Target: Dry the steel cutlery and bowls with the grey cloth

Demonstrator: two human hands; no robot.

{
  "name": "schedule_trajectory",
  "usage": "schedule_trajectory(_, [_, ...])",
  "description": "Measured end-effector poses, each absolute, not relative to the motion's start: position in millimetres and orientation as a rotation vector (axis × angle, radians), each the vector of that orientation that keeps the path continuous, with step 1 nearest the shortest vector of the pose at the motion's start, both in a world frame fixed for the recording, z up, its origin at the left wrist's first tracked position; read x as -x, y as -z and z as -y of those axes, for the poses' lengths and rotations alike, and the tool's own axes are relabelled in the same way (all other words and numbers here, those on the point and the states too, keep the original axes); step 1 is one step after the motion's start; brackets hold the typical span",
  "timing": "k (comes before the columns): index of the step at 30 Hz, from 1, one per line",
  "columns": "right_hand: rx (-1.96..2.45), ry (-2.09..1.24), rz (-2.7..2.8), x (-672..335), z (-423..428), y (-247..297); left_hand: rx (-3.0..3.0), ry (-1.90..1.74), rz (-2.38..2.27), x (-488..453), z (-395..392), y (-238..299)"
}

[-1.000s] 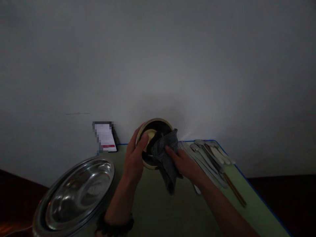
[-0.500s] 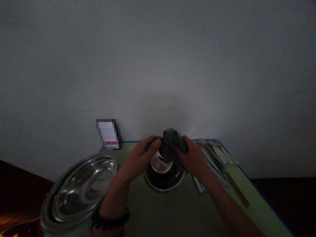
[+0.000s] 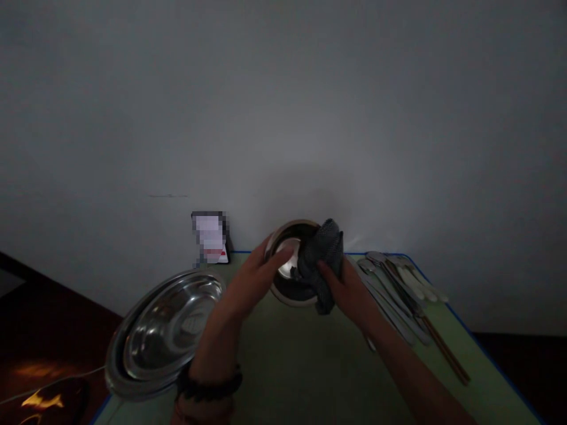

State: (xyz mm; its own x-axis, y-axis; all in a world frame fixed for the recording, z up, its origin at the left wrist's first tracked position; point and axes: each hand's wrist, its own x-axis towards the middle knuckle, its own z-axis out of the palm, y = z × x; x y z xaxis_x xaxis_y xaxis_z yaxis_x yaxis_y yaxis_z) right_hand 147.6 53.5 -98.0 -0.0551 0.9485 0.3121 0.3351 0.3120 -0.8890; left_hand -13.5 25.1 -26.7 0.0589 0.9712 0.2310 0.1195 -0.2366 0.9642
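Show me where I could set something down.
The green tabletop looks bare between left forearm and right forearm, nearer the viewer than the held metal bowl, and in a strip right of the chopsticks. Crowded: left, with nested metal basins; far right, with cutlery.

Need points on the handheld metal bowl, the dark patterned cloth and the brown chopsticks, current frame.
Handheld metal bowl [image 3: 286, 270]: head view, on its bright inner bottom.
Dark patterned cloth [image 3: 322, 252]: head view, middle of its bunched folds.
Brown chopsticks [image 3: 445, 350]: head view, midway along their visible length.
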Motion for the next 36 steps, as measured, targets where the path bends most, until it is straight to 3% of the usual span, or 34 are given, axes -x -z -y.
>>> schedule_trajectory(5, [1.296, -0.483, 1.553, -158.3, -55.8, 88.7, -1.449, -1.017, -0.968, 9.0, -20.7, 30.0])
schedule_trajectory(13, [1.24, -0.424, 1.561, -165.9, -61.0, 85.1, -1.355, -1.308, -1.185, 14.5, -29.0, 31.5])
schedule_trajectory(21, [1.095, -0.15, 1.603, -166.5, -44.9, 64.0, -1.414, -1.114, -1.171, 12.9, -33.7, 39.3])
schedule_trajectory(27, [1.0, -0.259, 1.987, -153.2, -33.1, 67.4, -1.196, -1.055, -1.101, 19.0, -40.4, 47.0])
schedule_trajectory(36, [1.112, -0.28, 1.851, -169.9, -52.0, 74.1, -1.194, -1.068, -1.044, 18.9, -39.6, 44.2])
